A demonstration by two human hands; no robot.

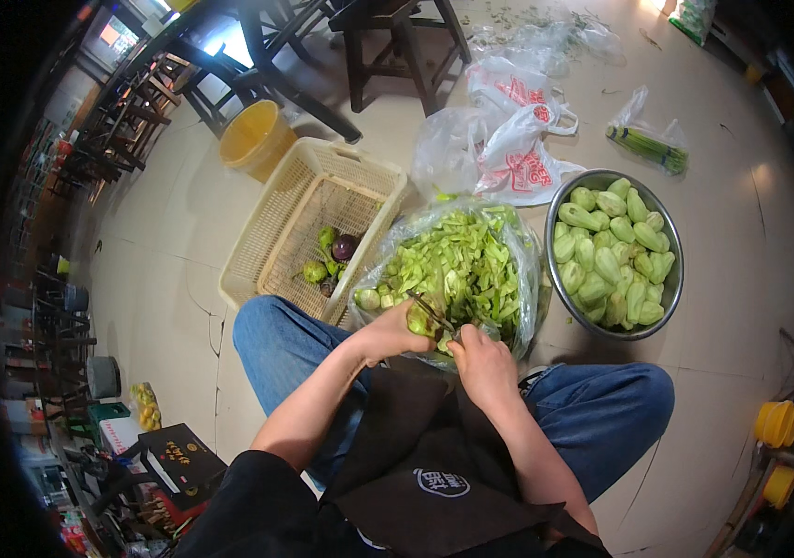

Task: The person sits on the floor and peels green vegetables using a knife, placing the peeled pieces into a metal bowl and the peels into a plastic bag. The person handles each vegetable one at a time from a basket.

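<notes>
My left hand (391, 330) grips a green eggplant (422, 322) with brownish patches. Against its upper side lies the dark blade of a peeler (432, 311), whose handle is mostly hidden in my right hand (486, 366). Both hands are over the near edge of a clear plastic bag (527, 279) heaped with pale green peelings (463, 254). A few cut green ends (369, 300) lie at the bag's left side. To the right, a steel basin (680, 258) is piled with peeled pale green eggplants (607, 265).
Left of the bag, a cream plastic crate (250, 240) holds several unpeeled eggplants (345, 247), one dark purple. Behind it stand a yellow bucket (257, 139) and a wooden stool (397, 49). White plastic bags (519, 153) and a bundle of thin green stalks (648, 148) lie on the tiled floor.
</notes>
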